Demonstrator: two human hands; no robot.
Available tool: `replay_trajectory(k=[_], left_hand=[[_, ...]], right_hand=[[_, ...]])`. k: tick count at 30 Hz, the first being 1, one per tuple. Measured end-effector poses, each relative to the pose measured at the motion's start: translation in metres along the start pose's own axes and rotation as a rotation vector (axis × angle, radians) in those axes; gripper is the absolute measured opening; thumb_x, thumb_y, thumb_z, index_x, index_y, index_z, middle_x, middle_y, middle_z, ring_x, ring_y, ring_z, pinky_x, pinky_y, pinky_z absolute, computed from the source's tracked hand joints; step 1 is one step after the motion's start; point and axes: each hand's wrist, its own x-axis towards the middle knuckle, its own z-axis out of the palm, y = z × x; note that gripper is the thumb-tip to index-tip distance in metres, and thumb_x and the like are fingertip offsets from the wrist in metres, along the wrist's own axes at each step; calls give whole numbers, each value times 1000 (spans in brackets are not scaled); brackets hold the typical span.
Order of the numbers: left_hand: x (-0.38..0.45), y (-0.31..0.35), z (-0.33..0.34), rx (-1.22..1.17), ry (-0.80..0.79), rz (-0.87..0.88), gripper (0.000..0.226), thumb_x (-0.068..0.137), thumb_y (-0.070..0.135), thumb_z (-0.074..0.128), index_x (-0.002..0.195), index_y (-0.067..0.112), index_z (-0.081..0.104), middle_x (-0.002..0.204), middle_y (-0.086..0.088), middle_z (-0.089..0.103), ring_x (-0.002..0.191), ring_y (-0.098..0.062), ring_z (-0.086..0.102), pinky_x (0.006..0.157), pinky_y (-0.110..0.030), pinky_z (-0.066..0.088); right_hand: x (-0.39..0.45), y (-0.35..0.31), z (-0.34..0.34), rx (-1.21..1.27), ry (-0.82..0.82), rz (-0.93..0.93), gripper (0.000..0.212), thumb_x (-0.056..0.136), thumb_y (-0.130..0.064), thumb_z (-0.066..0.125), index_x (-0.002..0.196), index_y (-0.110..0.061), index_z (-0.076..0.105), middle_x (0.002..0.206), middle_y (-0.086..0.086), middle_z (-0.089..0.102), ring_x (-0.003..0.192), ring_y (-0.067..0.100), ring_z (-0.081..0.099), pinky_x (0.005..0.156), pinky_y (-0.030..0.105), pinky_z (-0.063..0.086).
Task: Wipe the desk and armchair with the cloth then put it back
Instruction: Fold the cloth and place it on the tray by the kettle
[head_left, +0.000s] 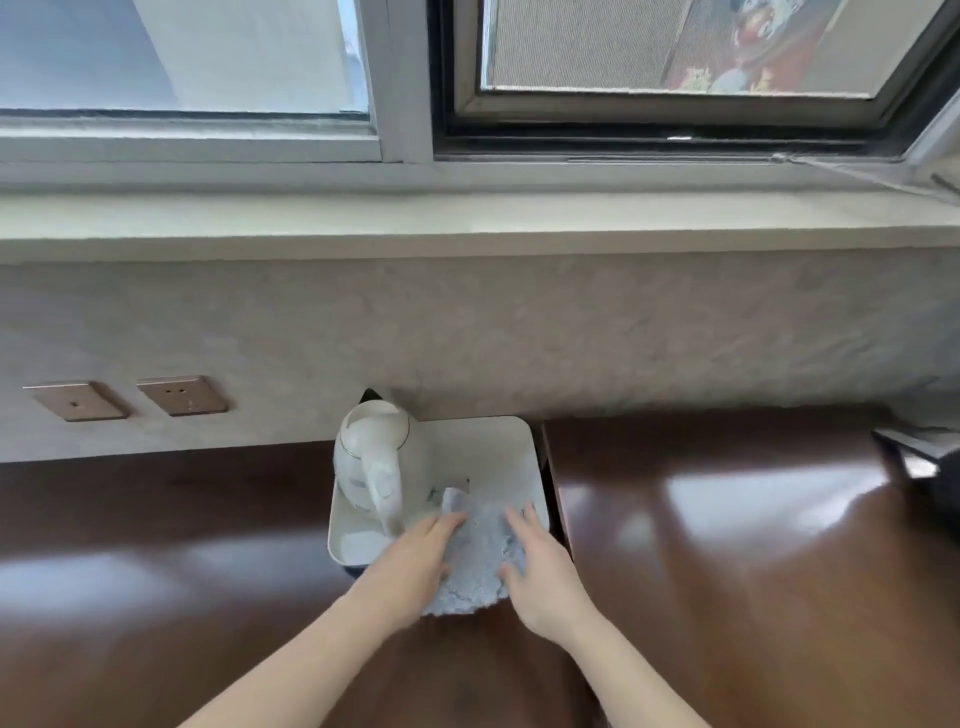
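Pale blue cloth (480, 564): crumpled on near right corner of white tray (511, 441), overhanging dark wooden table (727, 545). Left hand (415, 558) and right hand (540, 566): fingers extended, pressing cloth's sides. White kettle (371, 460): tray's left. No legible writing

A dark brown, glossy table (727, 519) runs along a pale, mottled wall (519, 322), and daylight lies on its top in soft white patches. Two bronze-coloured socket plates (130, 400) sit side by side low on the wall at the left, just above the table. Above, a pale window sill (467, 218) spans the whole width beneath two windows: a light-framed pane (182, 52) on the left and a dark-framed one (675, 47) with a mesh screen on the right.
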Motion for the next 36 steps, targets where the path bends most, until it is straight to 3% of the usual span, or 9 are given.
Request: replay_trajectory(k=[4, 7, 10, 13, 15, 18, 22, 28, 36], left_hand=[[57, 6, 12, -97, 97, -179, 60, 97, 4, 49, 153, 18, 34, 150, -7, 45, 132, -21, 49, 110, -30, 39], [93, 3, 20, -107, 60, -238, 70, 93, 15, 64, 155, 20, 30, 152, -3, 43, 138, -21, 44, 114, -33, 34], [119, 0, 27, -14, 7, -271, 79, 96, 13, 60, 159, 20, 14, 165, -5, 20, 150, -24, 24, 121, -34, 23], [135, -4, 40, 64, -65, -326, 89, 96, 1, 59, 161, 22, 2, 169, -9, -15, 156, -31, 1, 122, -37, 25], [143, -9, 48, 123, -79, -293, 84, 99, 6, 56, 162, 19, 1, 168, -10, -20, 157, -30, -5, 123, -34, 23], [152, -16, 55, 273, -106, -204, 80, 104, 21, 51, 161, 11, -4, 169, -9, -17, 157, -27, -12, 126, -32, 7], [165, -22, 58, 340, -215, -227, 93, 101, 32, 56, 160, 8, -11, 169, -8, -18, 156, -24, -16, 126, -33, 7], [191, -26, 49, 386, -262, -258, 108, 96, 40, 64, 156, 2, -17, 168, -13, -20, 155, -25, -19, 126, -31, -3], [220, -27, 42, 426, -291, -315, 118, 91, 42, 70, 156, 2, -19, 167, -12, -22, 155, -24, -20, 127, -36, 12]], right_hand=[[65, 14, -9, -83, -44, 8, 63, 100, -4, 46, 157, -13, 20, 167, 7, 0, 152, 17, 10, 115, 15, 5], [103, 18, -7, -106, -22, 4, 64, 97, 2, 40, 157, -13, 22, 166, 7, 6, 151, 19, 17, 116, 18, 12], [133, 25, -2, -129, -51, 4, 67, 95, 7, 39, 157, -14, 22, 166, 10, 3, 152, 22, 16, 117, 21, 16], [151, 40, 2, -246, -137, -20, 74, 91, 12, 43, 157, -16, 22, 166, 12, -6, 152, 26, 13, 119, 29, 22], [156, 51, 3, -346, -147, -40, 79, 91, 11, 44, 158, -19, 17, 166, 10, -10, 153, 26, 5, 121, 31, 20], [158, 62, 12, -496, -223, -84, 87, 93, -5, 58, 158, -12, 2, 165, 14, -14, 152, 30, -11, 124, 33, 0], [171, 65, 22, -665, -336, -42, 100, 94, -38, 62, 156, -7, -10, 162, 19, -21, 149, 33, -21, 123, 37, -8], [192, 62, 20, -842, -355, -57, 117, 87, -47, 68, 153, -2, -17, 161, 21, -22, 149, 35, -20, 119, 42, -12], [220, 47, 3, -996, -375, -119, 122, 84, -55, 68, 152, 1, -17, 161, 22, -19, 150, 36, -18, 121, 43, -13]])
